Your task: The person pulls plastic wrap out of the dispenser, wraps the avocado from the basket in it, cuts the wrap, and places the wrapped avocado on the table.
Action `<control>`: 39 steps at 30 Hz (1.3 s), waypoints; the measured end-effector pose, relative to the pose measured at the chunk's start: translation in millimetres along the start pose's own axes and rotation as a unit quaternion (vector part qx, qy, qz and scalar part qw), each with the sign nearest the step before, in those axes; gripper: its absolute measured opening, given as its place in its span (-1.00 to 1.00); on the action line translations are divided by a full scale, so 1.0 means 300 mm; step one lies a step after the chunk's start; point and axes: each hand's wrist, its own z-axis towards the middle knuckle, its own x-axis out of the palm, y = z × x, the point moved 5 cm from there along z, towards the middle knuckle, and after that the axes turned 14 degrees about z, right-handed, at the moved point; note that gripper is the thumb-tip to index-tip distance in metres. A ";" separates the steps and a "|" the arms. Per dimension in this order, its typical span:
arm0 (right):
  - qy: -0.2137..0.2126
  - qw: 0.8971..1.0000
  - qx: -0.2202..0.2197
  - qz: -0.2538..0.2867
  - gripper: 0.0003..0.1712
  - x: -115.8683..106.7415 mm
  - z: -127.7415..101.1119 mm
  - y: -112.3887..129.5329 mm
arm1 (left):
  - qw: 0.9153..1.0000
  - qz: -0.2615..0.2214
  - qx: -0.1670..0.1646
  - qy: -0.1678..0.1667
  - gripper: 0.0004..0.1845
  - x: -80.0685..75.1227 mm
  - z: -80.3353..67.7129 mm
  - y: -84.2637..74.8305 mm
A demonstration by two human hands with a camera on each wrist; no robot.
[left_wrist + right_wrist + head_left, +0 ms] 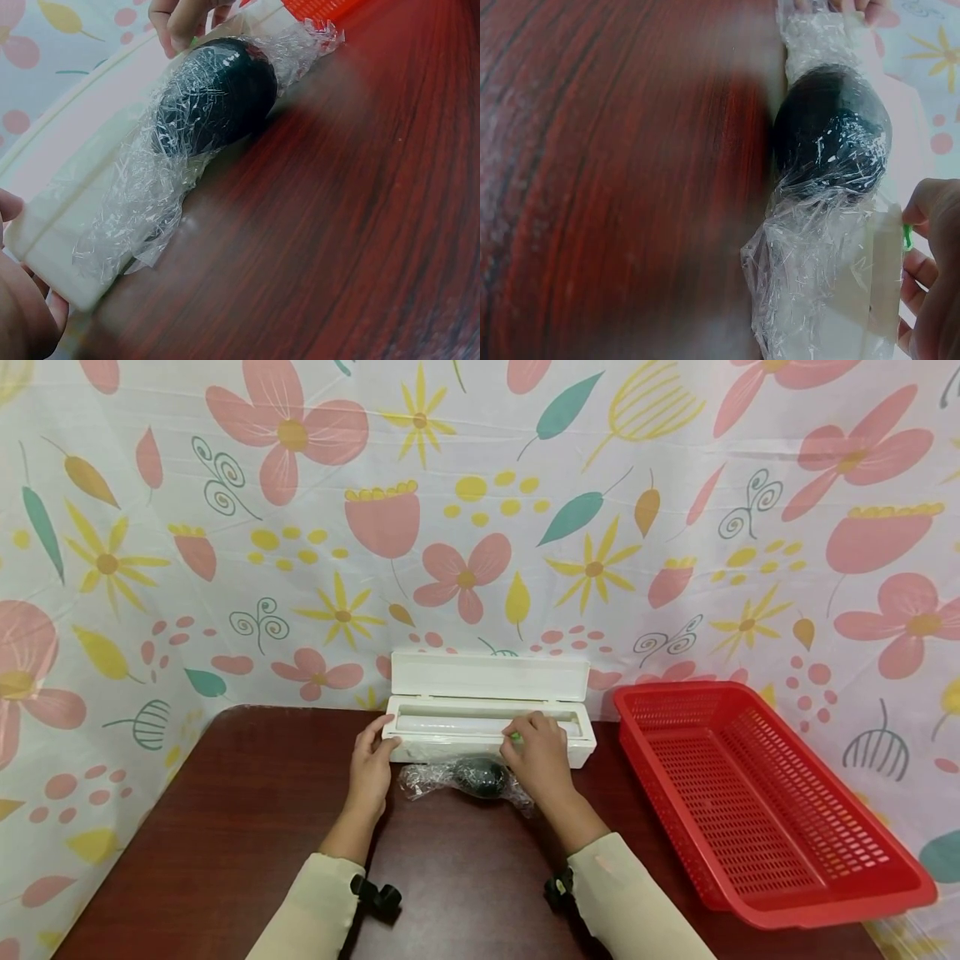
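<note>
A white cling film dispenser box (pixel 442 749) stands at the back of the table with its lid (pixel 487 678) raised. Inside lies a pale roll (pixel 450 725). My left hand (pixel 370 774) grips the box's left end, thumb and fingers round its corner. Toward the box's right side, my right hand (pixel 542 760) pinches a small green slider (pixel 907 238) at the front edge, mostly hidden by the fingers. Against the front of the box rests a dark, egg-shaped thing (pixel 217 97) wrapped in crinkled cling film (pixel 802 255), loose film bunched at both ends.
A red perforated plastic basket (pixel 750 810) stands on the right of the dark wooden table (pixel 450 877). Behind the table hangs a flower-patterned sheet (pixel 480 527), close to the raised lid.
</note>
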 end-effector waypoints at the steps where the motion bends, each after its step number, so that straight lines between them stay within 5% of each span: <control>1: -0.001 1.000 0.000 -0.001 -0.91 -0.001 0.000 -0.001 | 1.000 0.001 -0.001 0.001 -0.53 -0.001 -0.001 0.000; 35: -0.027 1.000 0.012 0.011 -0.85 -0.001 -0.015 -0.022 | 1.000 0.000 -0.021 0.005 -0.53 -0.003 -0.008 -0.007; 39: -0.032 0.999 0.006 0.013 -0.86 -0.002 -0.020 -0.020 | 1.000 -0.001 -0.022 0.000 -0.52 0.000 0.014 0.026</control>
